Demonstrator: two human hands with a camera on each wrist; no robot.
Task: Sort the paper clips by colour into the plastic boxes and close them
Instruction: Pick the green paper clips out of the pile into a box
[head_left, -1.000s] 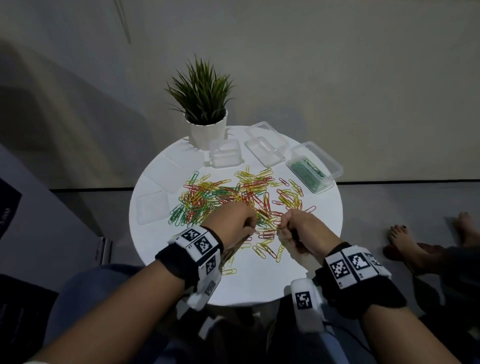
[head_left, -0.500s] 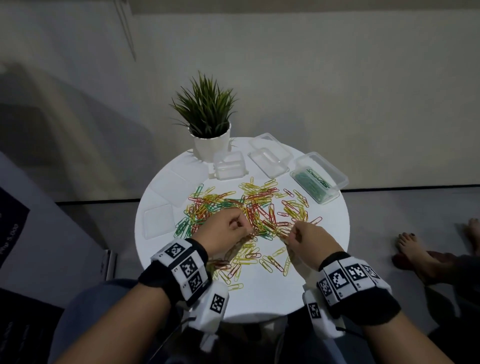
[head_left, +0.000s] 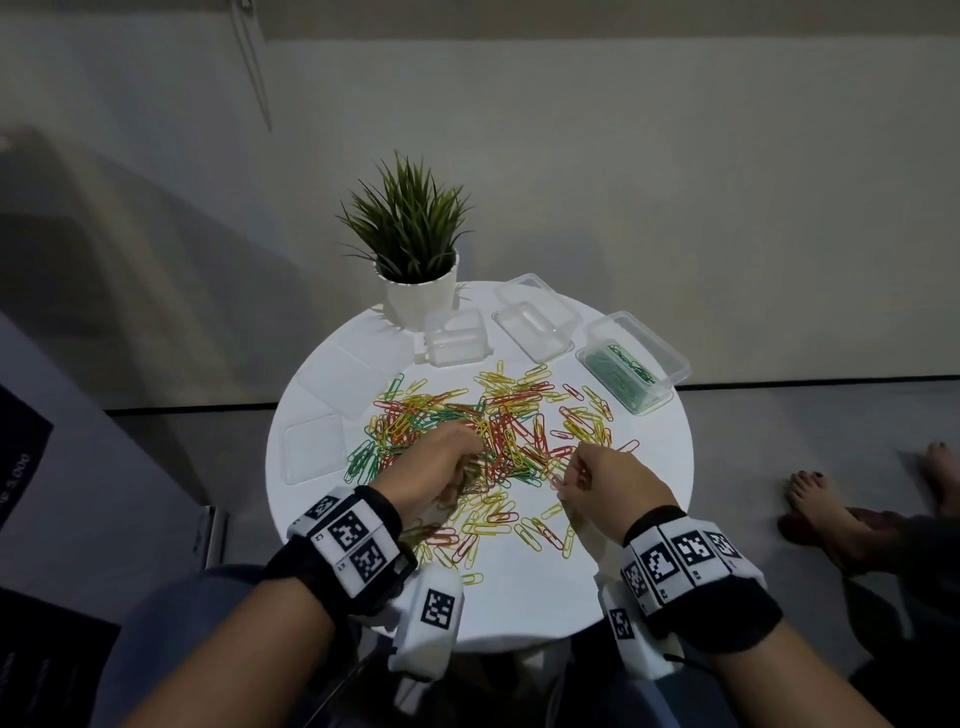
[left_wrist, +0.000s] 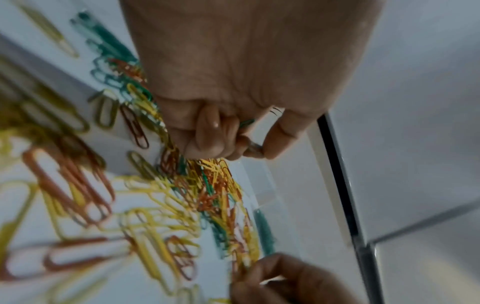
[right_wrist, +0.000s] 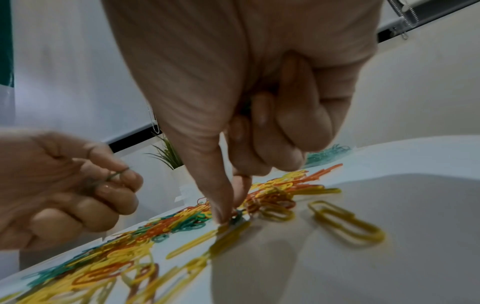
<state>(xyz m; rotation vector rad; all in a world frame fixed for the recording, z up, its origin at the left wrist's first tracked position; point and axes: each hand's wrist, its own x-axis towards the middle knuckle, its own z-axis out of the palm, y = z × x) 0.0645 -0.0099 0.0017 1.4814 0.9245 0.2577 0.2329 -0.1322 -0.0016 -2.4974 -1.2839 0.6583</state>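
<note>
A heap of red, yellow and green paper clips (head_left: 498, 431) is spread over the middle of the round white table (head_left: 519, 597). My left hand (head_left: 467, 457) hovers over the heap's near left side, fingers curled, pinching a green clip (left_wrist: 246, 122) that also shows as the green clip (right_wrist: 116, 174). My right hand (head_left: 569, 473) is at the near right of the heap. Its thumb and forefinger (right_wrist: 223, 205) pinch a green clip (right_wrist: 237, 218) lying on the table. An open clear box (head_left: 631, 364) at the back right holds green clips. Two empty clear boxes (head_left: 457, 340) (head_left: 535, 322) stand at the back.
A potted plant (head_left: 415, 270) stands at the table's far edge. Clear lids (head_left: 314, 449) (head_left: 353, 364) lie flat on the left side. Loose yellow clips (head_left: 540, 535) lie near the front. A person's bare feet (head_left: 815, 499) rest on the floor to the right.
The head view has tilted up a little. Both hands stay at the heap's near side; the left hand has shifted slightly left and back.
</note>
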